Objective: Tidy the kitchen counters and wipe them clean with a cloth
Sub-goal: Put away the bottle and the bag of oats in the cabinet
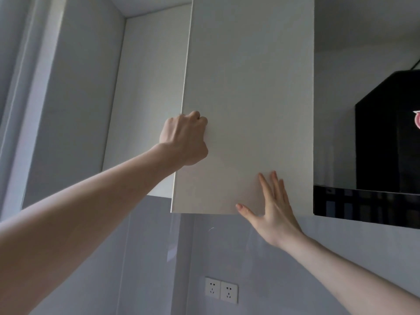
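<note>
Head view: left hand [184, 138] grips cabinet door [247, 105] edge.

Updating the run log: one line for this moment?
left hand grips cabinet door edge | right hand flat on door | door ajar

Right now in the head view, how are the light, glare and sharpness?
Head view: soft, dim daylight from the left; cabinet door evenly lit; faint glare on the glossy backsplash; range hood nearly black; left hand and right hand sharp; wide-angle lens bows the edges.
</note>
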The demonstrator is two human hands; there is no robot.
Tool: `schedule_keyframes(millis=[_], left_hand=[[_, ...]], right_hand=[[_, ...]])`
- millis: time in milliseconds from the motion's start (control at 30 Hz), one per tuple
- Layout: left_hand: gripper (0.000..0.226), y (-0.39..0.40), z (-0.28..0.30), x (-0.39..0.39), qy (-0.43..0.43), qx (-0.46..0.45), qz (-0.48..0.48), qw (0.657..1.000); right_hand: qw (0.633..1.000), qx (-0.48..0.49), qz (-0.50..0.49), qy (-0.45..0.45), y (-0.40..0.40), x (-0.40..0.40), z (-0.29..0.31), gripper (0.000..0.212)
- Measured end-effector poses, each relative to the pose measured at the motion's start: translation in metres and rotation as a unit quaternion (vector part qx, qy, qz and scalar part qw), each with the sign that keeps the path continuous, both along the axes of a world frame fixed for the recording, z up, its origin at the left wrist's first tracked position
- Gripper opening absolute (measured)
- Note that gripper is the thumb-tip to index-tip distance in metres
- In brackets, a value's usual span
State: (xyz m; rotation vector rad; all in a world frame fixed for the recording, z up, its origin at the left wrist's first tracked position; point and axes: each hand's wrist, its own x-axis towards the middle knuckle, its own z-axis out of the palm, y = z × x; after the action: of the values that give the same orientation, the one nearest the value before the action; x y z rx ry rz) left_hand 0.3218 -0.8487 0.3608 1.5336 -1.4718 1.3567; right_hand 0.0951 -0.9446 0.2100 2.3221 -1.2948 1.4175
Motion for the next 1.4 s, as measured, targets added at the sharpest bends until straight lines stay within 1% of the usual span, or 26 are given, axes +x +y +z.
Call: schedule_keyframes(millis=[100, 300, 433, 567, 700, 900, 1000, 1067, 1133, 1200, 1267, 1333, 1400], left_hand=[[0.023, 0.021, 0.000, -0.012, -0.015, -0.004, 0.001, 1.000], [0.013, 0.067, 0.001, -0.046, -0.031, -0.019, -0.037, 0.999], [0.012, 0.095, 0.002, -0.075, -0.045, -0.026, -0.053, 0.997], [0.012, 0.119, 0.002, -0.106, -0.062, -0.031, -0.066, 0.995], [0.011, 0.139, 0.007, -0.139, -0.099, -0.022, -0.056, 0.993], [0.010, 0.160, 0.014, -0.193, -0.151, -0.017, -0.028, 0.988], [0.010, 0.168, 0.018, -0.218, -0.158, -0.014, -0.032, 0.987], [0.010, 0.173, 0.019, -0.233, -0.148, -0.016, -0.062, 0.987], [0.020, 0.172, 0.020, -0.238, -0.133, -0.025, -0.146, 0.980], [0.027, 0.171, 0.012, -0.237, -0.128, -0.028, -0.257, 0.957], [0.024, 0.170, 0.003, -0.234, -0.127, -0.027, -0.332, 0.934], [0.022, 0.173, -0.007, -0.234, -0.108, -0.016, -0.374, 0.921], [0.023, 0.177, -0.017, -0.234, -0.077, -0.003, -0.394, 0.916]], right_hand=[[0.999, 0.026, 0.034, -0.003, 0.017, -0.010, 0.006, 0.103], [0.993, 0.015, 0.118, -0.025, 0.047, -0.027, 0.017, 0.090], [0.983, 0.014, 0.175, -0.052, 0.076, -0.033, 0.024, 0.082], [0.976, 0.000, 0.211, -0.054, 0.107, -0.046, 0.023, 0.082], [0.968, 0.010, 0.246, -0.043, 0.134, -0.069, 0.017, 0.081], [0.962, 0.025, 0.265, -0.057, 0.164, -0.105, 0.000, 0.082], [0.959, 0.042, 0.273, -0.056, 0.178, -0.124, -0.005, 0.077], [0.958, 0.055, 0.276, -0.057, 0.189, -0.140, -0.006, 0.073], [0.955, 0.070, 0.283, -0.056, 0.200, -0.152, -0.007, 0.070], [0.952, 0.081, 0.290, -0.057, 0.213, -0.162, -0.009, 0.066], [0.948, 0.088, 0.300, -0.062, 0.223, -0.170, -0.012, 0.061], [0.944, 0.095, 0.308, -0.071, 0.231, -0.179, -0.015, 0.058], [0.943, 0.099, 0.311, -0.071, 0.239, -0.185, -0.019, 0.056]])
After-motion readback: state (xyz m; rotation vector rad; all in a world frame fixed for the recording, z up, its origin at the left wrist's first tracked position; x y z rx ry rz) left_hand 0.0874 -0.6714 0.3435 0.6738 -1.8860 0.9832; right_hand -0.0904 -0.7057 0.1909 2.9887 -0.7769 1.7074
